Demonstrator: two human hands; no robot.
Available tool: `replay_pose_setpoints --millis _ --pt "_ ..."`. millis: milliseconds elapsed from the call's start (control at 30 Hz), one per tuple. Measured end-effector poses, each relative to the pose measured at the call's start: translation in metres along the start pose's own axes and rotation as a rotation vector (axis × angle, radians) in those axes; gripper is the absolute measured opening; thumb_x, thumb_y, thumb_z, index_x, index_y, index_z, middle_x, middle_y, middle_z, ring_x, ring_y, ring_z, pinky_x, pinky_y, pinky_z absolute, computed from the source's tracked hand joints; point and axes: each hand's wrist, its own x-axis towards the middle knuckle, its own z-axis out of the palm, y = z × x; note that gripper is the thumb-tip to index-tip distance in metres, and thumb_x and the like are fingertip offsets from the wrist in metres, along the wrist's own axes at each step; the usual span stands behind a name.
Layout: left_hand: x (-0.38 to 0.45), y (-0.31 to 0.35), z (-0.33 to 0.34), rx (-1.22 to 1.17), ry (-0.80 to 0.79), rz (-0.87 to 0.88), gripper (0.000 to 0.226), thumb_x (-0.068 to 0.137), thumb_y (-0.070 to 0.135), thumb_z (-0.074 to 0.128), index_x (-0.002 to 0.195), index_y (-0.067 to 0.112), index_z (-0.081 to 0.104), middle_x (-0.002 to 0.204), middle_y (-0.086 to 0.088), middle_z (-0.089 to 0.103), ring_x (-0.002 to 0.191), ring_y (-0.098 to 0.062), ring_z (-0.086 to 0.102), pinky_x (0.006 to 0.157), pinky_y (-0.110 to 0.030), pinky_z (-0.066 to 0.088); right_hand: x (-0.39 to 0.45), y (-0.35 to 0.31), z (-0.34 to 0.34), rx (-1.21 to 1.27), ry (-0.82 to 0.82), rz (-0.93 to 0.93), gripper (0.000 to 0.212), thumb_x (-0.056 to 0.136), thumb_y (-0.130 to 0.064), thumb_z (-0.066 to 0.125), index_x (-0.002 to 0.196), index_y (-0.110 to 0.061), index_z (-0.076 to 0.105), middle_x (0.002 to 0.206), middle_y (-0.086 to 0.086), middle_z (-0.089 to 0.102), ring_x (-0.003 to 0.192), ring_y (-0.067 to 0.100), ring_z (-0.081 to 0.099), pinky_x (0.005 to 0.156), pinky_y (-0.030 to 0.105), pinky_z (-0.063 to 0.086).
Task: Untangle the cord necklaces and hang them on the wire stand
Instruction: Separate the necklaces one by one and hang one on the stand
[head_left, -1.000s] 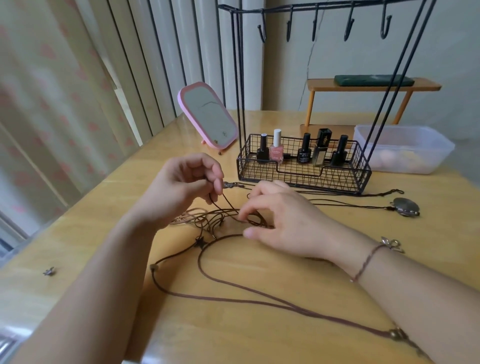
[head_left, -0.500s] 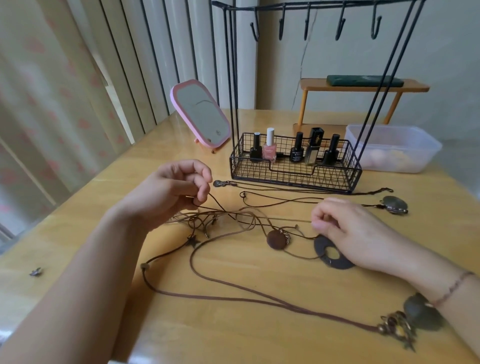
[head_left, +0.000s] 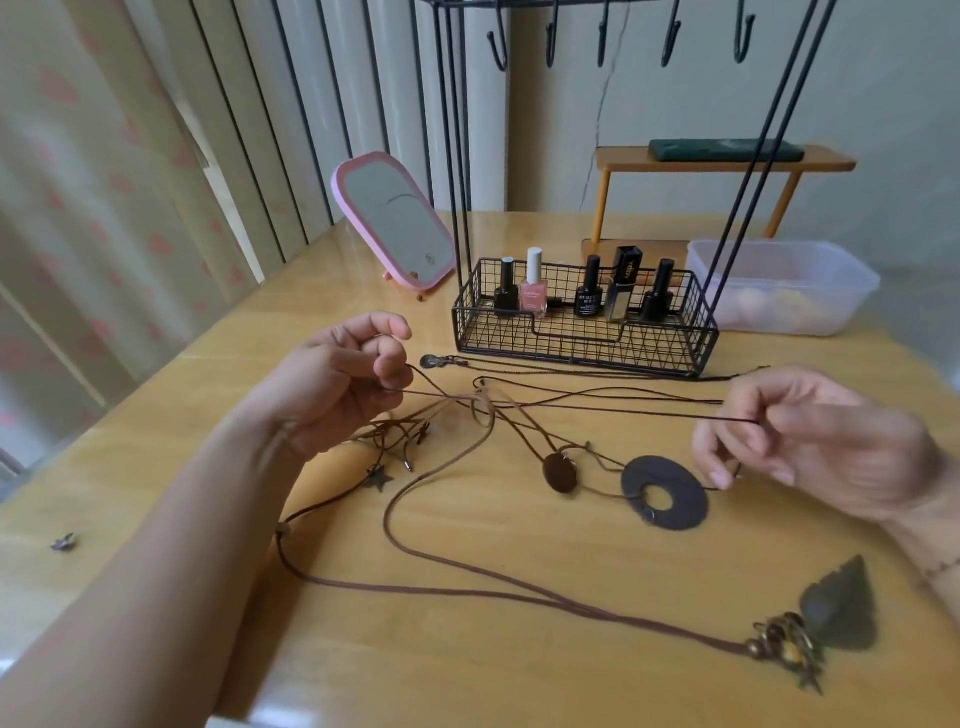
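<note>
Several cord necklaces (head_left: 467, 415) lie tangled mid-surface (head_left: 467, 649). Left hand (head_left: 332, 384) pinches a thin dark cord (head_left: 597, 410), its grip pressed together; a pink mirror (head_left: 395, 223) leans behind. Ring pendant (head_left: 665, 491) lies between the hands. Wire stand (head_left: 582, 332), holding polish bottles (head_left: 535, 286), stands beyond. Right hand (head_left: 826, 441) pinches the cord's other end, pulled taut.

Home dressing table: mirror (head_left: 397, 221), nail polish (head_left: 533, 285)

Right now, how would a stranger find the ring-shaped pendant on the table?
Start at the black wire basket of the stand, then come toward the right hand. The ring-shaped pendant lies flat beside its fingers. Alone among the pendants, it is a dark disc with a round hole.
</note>
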Motion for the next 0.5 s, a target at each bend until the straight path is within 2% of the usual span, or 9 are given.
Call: replay_pose_setpoints --millis 33,100,200,233,300,367,433,500 --pt "0.0004 -0.0005 0.0004 0.004 0.009 0.001 0.054 0.083 -0.025 0.020 0.083 0.012 0.060 0.053 -0.001 0.045 0.051 -0.014 0.040 0.049 -0.023 0.029 0.0009 0.0005 0.0001 0.027 -0.034 -0.019 0.019 0.076 -0.024 0.067 0.064 -0.010 0.062 0.046 0.003 0.047 0.063 0.039 0.056 0.065 0.035 0.046" --pt "0.0014 -0.0011 -0.0008 0.007 0.033 -0.003 0.055 0.082 -0.025 0.020 0.082 0.012 0.061 0.053 -0.001 0.046 0.051 -0.014 0.040 0.048 -0.022 0.030 0.0028 0.0011 -0.0007 0.061 -0.063 -0.048 0.025 0.079 -0.027 0.068 0.064 -0.007 0.062 0.048 0.006 0.049 0.061 0.037 0.055 0.065 0.033 0.046" --pt "0.0017 -0.0005 -0.0034 0.019 0.044 0.004 0.057 0.080 -0.026 0.020 0.082 0.013 0.062 0.053 -0.001 0.045 0.051 -0.014 0.039 0.048 -0.022 0.030 0.0035 -0.0029 -0.0034 -0.173 -0.010 -0.090 0.030 0.079 -0.021 0.055 0.055 -0.005 0.059 0.052 0.010 0.047 0.057 0.033 0.041 0.062 0.035 0.035" --pt "0.0014 -0.0001 -0.0031 0.027 0.040 0.014 0.059 0.079 -0.027 0.021 0.080 0.013 0.064 0.052 -0.001 0.044 0.050 -0.014 0.039 0.048 -0.022 0.029 0.0029 -0.0036 -0.0041 -0.279 -0.018 -0.086 0.034 0.081 -0.025 0.057 0.052 -0.007 0.056 0.056 0.006 0.048 0.059 0.032 0.040 0.063 0.035 0.033" --pt "0.0007 -0.0009 -0.0025 0.053 0.009 0.043 0.058 0.075 -0.027 0.027 0.076 0.015 0.068 0.052 -0.002 0.044 0.050 -0.014 0.039 0.048 -0.022 0.030 0.0017 -0.0035 -0.0016 -0.487 -0.050 -0.055 0.049 0.085 -0.049 0.064 0.051 -0.016 0.051 0.065 -0.003 0.049 0.065 0.026 0.044 0.065 0.030 0.035" --pt "-0.0006 -0.0016 -0.0015 0.109 -0.042 0.078 0.050 0.067 -0.022 0.038 0.076 0.015 0.070 0.053 -0.002 0.044 0.050 -0.014 0.038 0.049 -0.022 0.030 0.0016 -0.0014 0.0025 -0.713 -0.059 -0.037 0.058 0.086 -0.067 0.058 0.051 -0.021 0.048 0.071 -0.005 0.050 0.071 0.019 0.047 0.070 0.024 0.035" --pt "-0.0012 -0.0017 -0.0025 0.207 -0.079 0.120 0.052 0.066 -0.023 0.040 0.078 0.017 0.072 0.054 -0.002 0.045 0.051 -0.014 0.038 0.050 -0.024 0.025 0.0022 0.0022 0.0030 -0.892 -0.047 -0.049 0.061 0.084 -0.073 0.055 0.051 -0.023 0.048 0.076 -0.007 0.050 0.077 0.017 0.049 0.080 0.028 0.034" --pt "-0.0018 -0.0011 -0.0028 0.312 -0.096 0.160 0.056 0.067 -0.024 0.038 0.079 0.018 0.073 0.054 -0.002 0.047 0.053 -0.015 0.038 0.052 -0.027 0.022 0.0019 0.0029 0.0019 -1.019 -0.031 -0.078 0.063 0.083 -0.076 0.054 0.052 -0.022 0.047 0.081 -0.010 0.050 0.081 0.016 0.050 0.086 0.039 0.035"
